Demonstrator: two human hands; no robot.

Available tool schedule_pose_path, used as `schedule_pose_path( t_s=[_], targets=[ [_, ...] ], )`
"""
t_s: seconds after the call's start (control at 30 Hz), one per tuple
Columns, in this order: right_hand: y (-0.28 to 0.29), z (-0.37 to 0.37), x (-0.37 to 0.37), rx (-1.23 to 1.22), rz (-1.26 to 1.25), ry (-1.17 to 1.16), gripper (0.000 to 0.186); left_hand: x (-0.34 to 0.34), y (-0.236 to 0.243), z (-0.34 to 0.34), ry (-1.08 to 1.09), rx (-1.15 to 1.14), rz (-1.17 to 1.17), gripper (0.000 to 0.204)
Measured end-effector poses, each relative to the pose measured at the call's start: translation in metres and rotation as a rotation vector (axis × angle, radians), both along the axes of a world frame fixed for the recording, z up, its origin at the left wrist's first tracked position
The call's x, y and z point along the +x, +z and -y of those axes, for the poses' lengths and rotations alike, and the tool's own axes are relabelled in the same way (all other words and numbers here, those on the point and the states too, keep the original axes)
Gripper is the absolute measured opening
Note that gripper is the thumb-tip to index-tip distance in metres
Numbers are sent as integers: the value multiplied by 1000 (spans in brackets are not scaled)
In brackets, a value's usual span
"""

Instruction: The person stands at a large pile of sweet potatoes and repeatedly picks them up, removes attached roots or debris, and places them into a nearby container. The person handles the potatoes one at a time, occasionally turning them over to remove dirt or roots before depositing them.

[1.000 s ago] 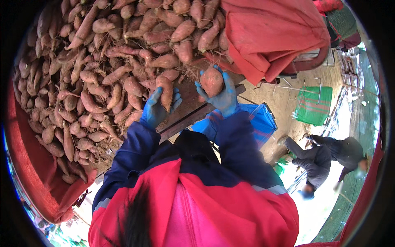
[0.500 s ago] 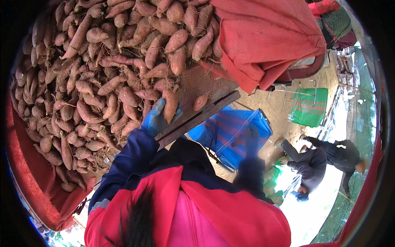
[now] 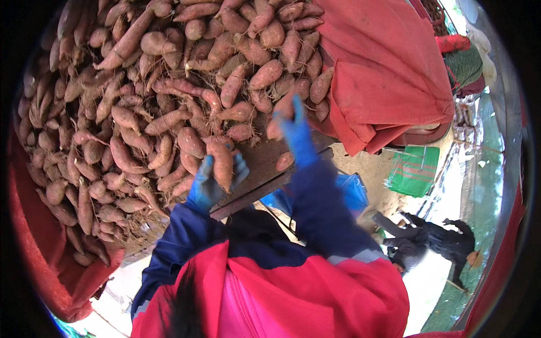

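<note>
My left hand (image 3: 207, 183), in a blue glove, holds a reddish-brown sweet potato (image 3: 221, 164) between thumb and fingers at the near edge of a large heap of sweet potatoes (image 3: 135, 121). The held one is tapered, its narrow end toward me. Farther right, my blue-gloved right hand (image 3: 297, 135) is stretched over the heap's right side, closed on another sweet potato (image 3: 278, 115). Motion blurs that hand and that potato, and part of the grip is hidden. One small sweet potato (image 3: 284, 161) lies alone by the board edge, beside my right forearm.
A wooden board edge (image 3: 248, 197) runs in front of me. Red cloth (image 3: 383, 67) covers the far right, and more red cloth (image 3: 51, 248) borders the heap on the left. Below right are a blue sack (image 3: 352, 191), a green sack (image 3: 414, 172) and people in dark clothes (image 3: 434, 239).
My right hand has swung up from over the blue sack to the heap's right side and taken a sweet potato. The left hand still holds its own. The view has shifted somewhat.
</note>
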State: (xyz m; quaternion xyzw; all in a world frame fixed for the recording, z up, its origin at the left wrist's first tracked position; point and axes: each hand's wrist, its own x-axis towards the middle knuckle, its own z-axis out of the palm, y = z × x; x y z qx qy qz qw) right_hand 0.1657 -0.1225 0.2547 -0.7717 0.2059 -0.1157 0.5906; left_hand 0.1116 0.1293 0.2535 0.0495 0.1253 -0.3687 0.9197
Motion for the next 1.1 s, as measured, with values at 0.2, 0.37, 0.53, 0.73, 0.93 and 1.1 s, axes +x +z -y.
schedule_pose_path(
  t_s=[0.2, 0.37, 0.53, 0.73, 0.93, 1.1],
  targets=[
    [34, -48, 15, -339, 61, 511, 35, 22, -9, -18, 136, 56, 124, 80],
    [2, 18, 134, -1611, -191, 448, 52, 25, 4, -36, 148, 0, 50, 76],
    [32, 5, 98, -1005, -419, 458, 55, 28, 11, -39, 109, 43, -107, 77],
    [40, -4, -115, 805, -229, 406, 66, -9, 15, 42, -39, 658, 390, 47],
    [-23, 106, -327, 866, 25, 218, 58, -89, 20, 171, -622, 705, 909, 54],
    [-36, 136, -347, -352, -608, -280, 58, -26, -15, 167, -297, 1332, 1296, 64]
  ],
)
